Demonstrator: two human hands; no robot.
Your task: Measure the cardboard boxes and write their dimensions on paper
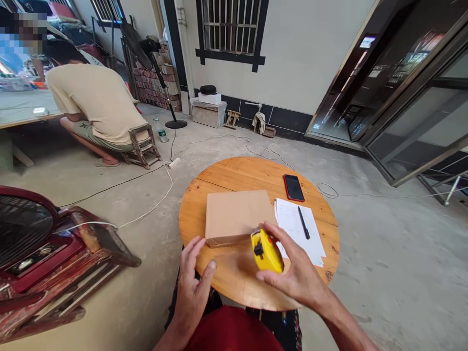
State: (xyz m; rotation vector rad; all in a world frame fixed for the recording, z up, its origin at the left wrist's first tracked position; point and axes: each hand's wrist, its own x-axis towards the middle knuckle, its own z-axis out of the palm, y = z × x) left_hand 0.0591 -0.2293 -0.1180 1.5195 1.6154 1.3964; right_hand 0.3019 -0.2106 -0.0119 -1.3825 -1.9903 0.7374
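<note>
My right hand (298, 268) is closed around a yellow tape measure (268, 254) with a black lock button, held up over the near part of the round wooden table (234, 287). Fingers apart and holding nothing, my left hand (193, 280) is by the table's near left edge, close to the front left corner of a closed brown cardboard box (237, 214). The box lies flat on the tabletop. White paper sheets (292, 217) lie to its right with a black pen (303, 223) on top. Behind the sheets lies a dark-screened phone (293, 187) with a red edge.
A person (95, 102) sits on a small wooden stool (142, 146) at the left, back turned. A red fan heater-like appliance (25, 234) rests on a wooden chair at the near left. Cables and a power strip (174, 163) cross the floor; a standing fan (157, 68) is behind.
</note>
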